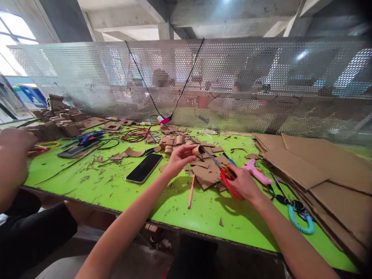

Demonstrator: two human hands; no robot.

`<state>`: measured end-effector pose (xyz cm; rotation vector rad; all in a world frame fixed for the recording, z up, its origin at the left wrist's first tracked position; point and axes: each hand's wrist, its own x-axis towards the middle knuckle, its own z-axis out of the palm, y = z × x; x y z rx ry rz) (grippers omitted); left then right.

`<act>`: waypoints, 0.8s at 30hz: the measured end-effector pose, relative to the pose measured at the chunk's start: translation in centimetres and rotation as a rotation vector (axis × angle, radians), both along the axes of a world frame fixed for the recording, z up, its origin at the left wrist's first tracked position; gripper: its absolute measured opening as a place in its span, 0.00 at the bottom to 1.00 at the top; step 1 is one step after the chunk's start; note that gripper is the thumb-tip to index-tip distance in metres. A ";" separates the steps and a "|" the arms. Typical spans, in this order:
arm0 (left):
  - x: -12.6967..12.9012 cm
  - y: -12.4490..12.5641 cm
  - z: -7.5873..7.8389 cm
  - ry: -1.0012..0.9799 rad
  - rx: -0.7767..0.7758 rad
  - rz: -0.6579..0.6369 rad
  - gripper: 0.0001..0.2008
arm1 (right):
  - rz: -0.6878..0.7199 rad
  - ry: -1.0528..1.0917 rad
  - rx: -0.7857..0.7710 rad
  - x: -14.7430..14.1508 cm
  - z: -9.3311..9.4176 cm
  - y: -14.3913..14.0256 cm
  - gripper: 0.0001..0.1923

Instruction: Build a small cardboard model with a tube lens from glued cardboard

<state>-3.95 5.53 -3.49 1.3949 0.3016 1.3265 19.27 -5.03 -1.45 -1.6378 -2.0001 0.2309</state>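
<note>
Bright green tabletop [95,190] | mid-frame: our left grip [180,158] pinches a brown cardboard roll [198,150]; right grip [244,180] wraps red-handled steel scissors [218,163] | we should keep that pinch clear of the blades [211,155]

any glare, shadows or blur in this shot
Head view: the window at upper left is blown out to white; head view: a shadow darkens the green table below the right hand; head view: the co-worker's hand at far left looks blurred; head view: the top right corner falls dark.

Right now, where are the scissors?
In the head view, right of centre, the right hand holds the scissors, blades toward the cardboard roll in the left hand.
</note>
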 end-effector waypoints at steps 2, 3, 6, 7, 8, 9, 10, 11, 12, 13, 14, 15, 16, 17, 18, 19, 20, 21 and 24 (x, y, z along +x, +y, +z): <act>0.0 0.0 -0.1 0.001 0.013 0.013 0.19 | 0.013 -0.009 0.018 0.1 0.0 -0.1 0.16; 0.0 0.1 -0.1 0.004 0.021 0.018 0.19 | 0.020 -0.013 0.025 0.1 0.1 -0.2 0.16; -0.2 0.3 -0.3 0.027 0.033 0.029 0.19 | 0.029 -0.029 0.030 0.1 0.1 -0.3 0.18; -0.2 0.4 -0.3 0.034 0.032 0.026 0.19 | 0.026 -0.041 0.030 0.2 0.1 -0.2 0.18; -0.3 0.5 -0.3 0.038 0.027 0.018 0.19 | 0.024 -0.053 0.028 0.2 0.2 -0.2 0.19; -0.4 0.5 -0.3 0.038 0.020 0.006 0.19 | 0.020 -0.061 0.026 0.3 0.2 -0.2 0.19; -0.4 0.4 -0.2 0.033 0.009 -0.013 0.20 | 0.018 -0.065 0.023 0.4 0.3 -0.1 0.19; -0.4 0.3 -0.1 0.026 -0.006 -0.036 0.20 | 0.016 -0.065 0.016 0.5 0.4 -0.1 0.19; -0.5 0.2 -0.1 0.020 -0.023 -0.060 0.20 | 0.014 -0.067 0.011 0.6 0.5 -0.1 0.18; -0.4 0.1 0.0 0.015 -0.041 -0.083 0.21 | 0.012 -0.074 0.006 0.7 0.6 -0.1 0.17; -0.4 -0.1 0.1 0.014 -0.057 -0.105 0.21 | 0.011 -0.089 0.002 0.8 0.7 -0.1 0.17; -0.4 -0.2 0.1 0.016 -0.070 -0.124 0.21 | 0.009 -0.110 -0.002 0.9 0.7 -0.2 0.16; -0.4 -0.4 0.2 0.019 -0.077 -0.141 0.20 | 0.009 -0.132 -0.006 0.9 0.8 -0.2 0.16; -0.4 -0.5 0.2 0.023 -0.079 -0.153 0.20 | 0.009 -0.149 -0.012 0.9 0.9 -0.3 0.16; -0.4 -0.5 0.2 0.029 -0.077 -0.163 0.20 | 0.011 -0.161 -0.019 0.9 0.9 -0.3 0.15; -0.4 -0.5 0.3 0.035 -0.073 -0.168 0.21 | 0.014 -0.169 -0.026 0.9 0.9 -0.3 0.15; -0.5 -0.5 0.3 0.041 -0.069 -0.170 0.21 | 0.018 -0.176 -0.030 0.9 0.9 -0.3 0.15; -0.5 -0.5 0.3 0.048 -0.064 -0.172 0.21 | 0.021 -0.182 -0.031 1.0 0.9 -0.3 0.15; -0.7 -0.5 0.3 0.084 -0.052 -0.182 0.21 | 0.031 -0.199 -0.022 1.1 0.7 -0.2 0.15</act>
